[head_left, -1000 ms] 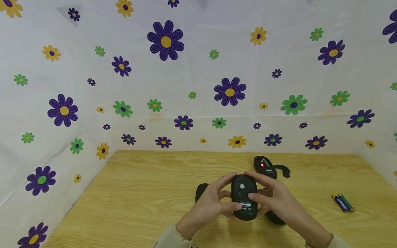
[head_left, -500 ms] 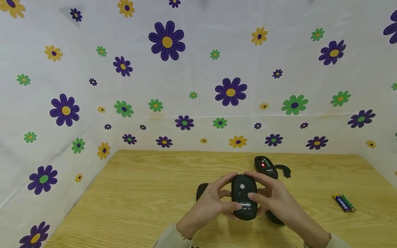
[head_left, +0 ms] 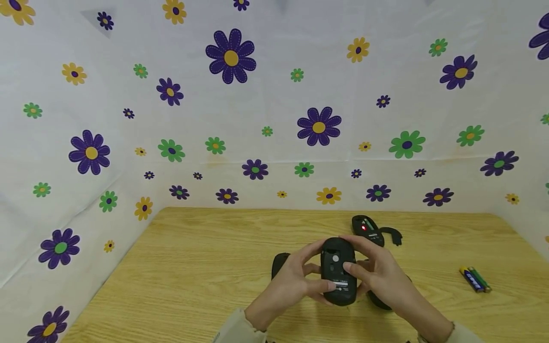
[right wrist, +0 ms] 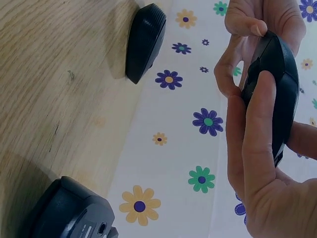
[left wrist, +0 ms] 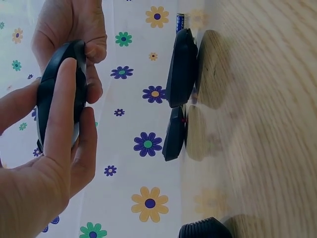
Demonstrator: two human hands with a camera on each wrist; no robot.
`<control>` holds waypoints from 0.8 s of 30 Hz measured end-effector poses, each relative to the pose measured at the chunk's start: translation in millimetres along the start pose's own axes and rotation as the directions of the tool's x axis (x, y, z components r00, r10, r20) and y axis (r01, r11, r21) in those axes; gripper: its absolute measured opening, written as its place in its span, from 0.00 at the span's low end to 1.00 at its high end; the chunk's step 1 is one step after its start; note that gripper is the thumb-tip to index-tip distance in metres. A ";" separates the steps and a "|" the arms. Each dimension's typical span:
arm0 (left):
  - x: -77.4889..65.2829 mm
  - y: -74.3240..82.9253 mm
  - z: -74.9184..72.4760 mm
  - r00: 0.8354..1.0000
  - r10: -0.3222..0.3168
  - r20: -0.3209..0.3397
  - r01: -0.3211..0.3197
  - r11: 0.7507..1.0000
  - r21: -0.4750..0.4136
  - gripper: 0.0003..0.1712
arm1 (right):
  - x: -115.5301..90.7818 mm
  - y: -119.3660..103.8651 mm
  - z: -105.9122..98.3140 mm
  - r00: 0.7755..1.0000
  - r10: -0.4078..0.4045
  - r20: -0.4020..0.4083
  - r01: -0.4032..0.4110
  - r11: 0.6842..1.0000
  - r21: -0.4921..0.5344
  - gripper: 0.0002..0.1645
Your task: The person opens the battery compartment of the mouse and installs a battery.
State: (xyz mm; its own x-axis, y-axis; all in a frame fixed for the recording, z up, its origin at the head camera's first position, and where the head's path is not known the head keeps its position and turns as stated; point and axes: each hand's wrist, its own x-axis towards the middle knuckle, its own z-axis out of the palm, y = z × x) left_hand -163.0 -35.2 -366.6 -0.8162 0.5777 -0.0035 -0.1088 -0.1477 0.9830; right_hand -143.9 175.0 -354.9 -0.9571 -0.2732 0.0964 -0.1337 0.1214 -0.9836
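A black computer mouse (head_left: 339, 286) is held off the table, its underside with a white round sticker and a label facing the head camera. My left hand (head_left: 293, 276) grips its left side, thumb on the label end. On the other side my right hand (head_left: 377, 267) holds it, thumb pressing the underside near the middle. A dark recess shows at its far end. In the left wrist view the mouse (left wrist: 47, 89) is edge-on between both hands; the right wrist view shows the mouse (right wrist: 285, 99) edge-on too.
Behind lies an upturned mouse (head_left: 364, 233) with a red light and a battery inside, beside a curved black cover (head_left: 392, 234). Another mouse (head_left: 279, 262) sits left, partly hidden; one more dark mouse (head_left: 379, 301) is behind my right hand. Two batteries (head_left: 475, 279) lie right.
The held mouse has tilted slightly, and a dark recess now shows at its far end. My right thumb has shifted slightly towards the far end. My left hand has barely moved.
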 end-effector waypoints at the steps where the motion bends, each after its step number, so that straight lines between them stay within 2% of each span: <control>1: 0.0 -0.2 0.0 1.000 -0.001 -0.005 0.001 1.000 0.001 0.46 | 0.6 -0.1 0.5 1.000 0.006 -0.010 -0.006 1.000 -0.007 0.34; 5: -0.6 -1.4 0.0 1.000 -0.016 -0.017 0.016 1.000 0.014 0.46 | 4.9 -0.7 1.2 0.994 -0.017 -0.109 0.004 0.993 -0.117 0.31; 8: -1.3 -2.7 0.3 0.999 -0.040 -0.012 0.040 0.999 0.018 0.47 | 10.1 -2.7 -0.3 0.976 -0.057 -0.212 0.010 0.977 -0.215 0.28; 10: -1.8 -3.1 0.4 0.999 -0.047 -0.013 0.047 0.999 0.007 0.47 | 13.9 -4.9 -2.0 0.965 -0.059 -0.254 -0.002 0.972 -0.233 0.26; 18: -2.8 1.2 -3.5 0.998 -0.019 -0.058 0.017 1.000 -0.025 0.46 | 29.5 -12.5 -4.9 0.972 0.020 -0.235 -0.050 0.991 -0.122 0.26; 24: -5.4 3.5 -8.3 0.998 -0.015 -0.059 0.014 1.000 -0.022 0.46 | 38.9 -17.4 -6.2 0.973 0.048 -0.227 -0.060 0.997 -0.047 0.28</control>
State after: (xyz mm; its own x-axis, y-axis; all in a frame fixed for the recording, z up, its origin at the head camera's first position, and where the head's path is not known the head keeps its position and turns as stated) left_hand -163.7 -45.4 -364.7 -0.8464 0.5317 -0.0293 -0.1327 -0.1573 0.9786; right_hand -180.4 168.2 -333.1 -0.9957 -0.0430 0.0816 -0.0882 0.1826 -0.9792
